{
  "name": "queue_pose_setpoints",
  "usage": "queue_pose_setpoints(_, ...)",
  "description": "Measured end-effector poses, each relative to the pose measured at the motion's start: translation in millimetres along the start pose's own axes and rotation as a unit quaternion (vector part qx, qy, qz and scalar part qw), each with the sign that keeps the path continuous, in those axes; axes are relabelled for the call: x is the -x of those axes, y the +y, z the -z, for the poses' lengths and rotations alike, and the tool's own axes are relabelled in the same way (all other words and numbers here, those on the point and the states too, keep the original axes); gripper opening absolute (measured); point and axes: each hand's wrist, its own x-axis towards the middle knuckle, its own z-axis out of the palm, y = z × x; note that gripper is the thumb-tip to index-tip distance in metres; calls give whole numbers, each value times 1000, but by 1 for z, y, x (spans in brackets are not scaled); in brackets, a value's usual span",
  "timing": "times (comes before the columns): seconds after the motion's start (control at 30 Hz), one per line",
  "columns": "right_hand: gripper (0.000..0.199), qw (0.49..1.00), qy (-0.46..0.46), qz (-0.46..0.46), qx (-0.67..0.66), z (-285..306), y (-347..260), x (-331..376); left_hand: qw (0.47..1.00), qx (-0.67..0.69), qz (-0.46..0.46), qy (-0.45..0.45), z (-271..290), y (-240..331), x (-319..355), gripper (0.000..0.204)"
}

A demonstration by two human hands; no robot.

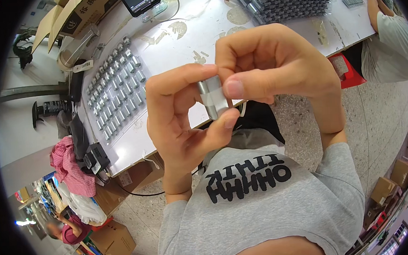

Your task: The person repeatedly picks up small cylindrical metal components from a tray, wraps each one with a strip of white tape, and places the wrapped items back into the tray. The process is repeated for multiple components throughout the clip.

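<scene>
Close in front of me, a short silver metal cylinder (215, 98) is held up between both hands. My left hand (177, 112) grips it by its two ends, index finger at the top and thumb at the bottom. The fingers of my right hand (275, 67) are closed in a pinch against its right edge, and the thumb tip touches it. A paler, smooth patch shows on the cylinder's side; whether it is a label or bare metal I cannot tell. Behind the right thumb, part of the cylinder is hidden. On the table at left stand rows of similar silver cylinders (120, 88).
The white table (185, 49) bears a phone (139, 1) at the back and stacked layers of metal parts (290, 3) at back right. An open carton (78, 16) is at far left. A black device (96, 157) sits by the near left edge. Another person's arm (373, 9) is at far right.
</scene>
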Motion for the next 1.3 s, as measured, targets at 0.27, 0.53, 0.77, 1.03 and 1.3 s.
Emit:
queue_pose_setpoints(0.27, 19, 996, -4, 84, 40, -4, 15, 1, 993, -54, -94, -44, 4, 0, -3, 58)
queue_pose_setpoints(0.53, 17, 987, 4, 156, 40, -4, 32, -9, 957, -238, -128, 108, 0, -17, 2, 61)
queue_pose_setpoints(0.77, 18, 987, 24, 154, -40, -12, 39, -8, 968, -195, -121, 103, 3, -40, 8, 70)
queue_pose_setpoints(1.03, 17, 992, 46, 104, -52, -9, 35, -2, 988, -138, -76, -3, 8, -19, -5, 55)
queue_pose_setpoints(1.3, 23, 966, 183, 112, 147, -16, 37, -3, 896, -422, -133, -24, 14, 2, -14, 44)
